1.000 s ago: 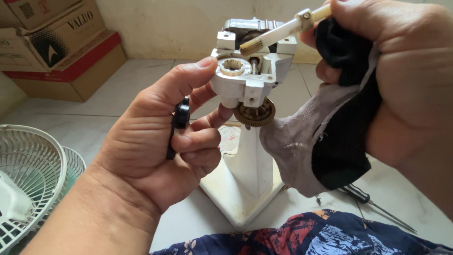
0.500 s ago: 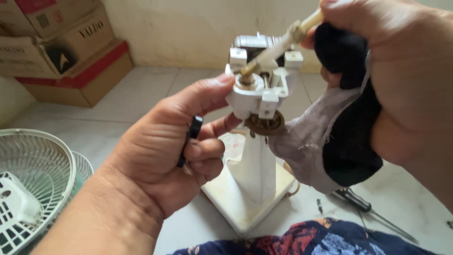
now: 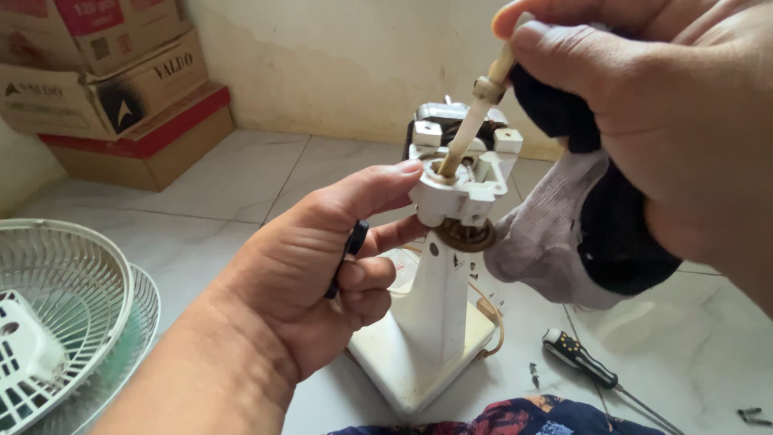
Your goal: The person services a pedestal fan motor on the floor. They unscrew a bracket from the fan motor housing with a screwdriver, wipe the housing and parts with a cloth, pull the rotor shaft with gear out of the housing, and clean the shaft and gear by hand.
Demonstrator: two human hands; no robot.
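Note:
A white fan stand (image 3: 431,322) with an exposed motor housing (image 3: 463,181) on top rises from the tiled floor. My left hand (image 3: 322,274) steadies the housing with thumb and fingers, and a small black part (image 3: 346,258) is tucked in its palm. My right hand (image 3: 652,121) grips a cream-coloured brush (image 3: 475,121) together with a black and grey sock-like cloth (image 3: 580,242). The brush tip presses into the top opening of the housing. A brown gear (image 3: 467,236) shows under the housing.
White fan grilles (image 3: 64,322) lie at the left. Cardboard boxes (image 3: 113,80) are stacked in the far left corner by the wall. A screwdriver (image 3: 596,374) and loose screws (image 3: 749,415) lie on the floor at the right. Patterned fabric (image 3: 515,419) is at the bottom.
The brush has swung from a slanted lie across the housing to a steeper angle, its tip now inside the top opening. My right hand rose; the view moved closer.

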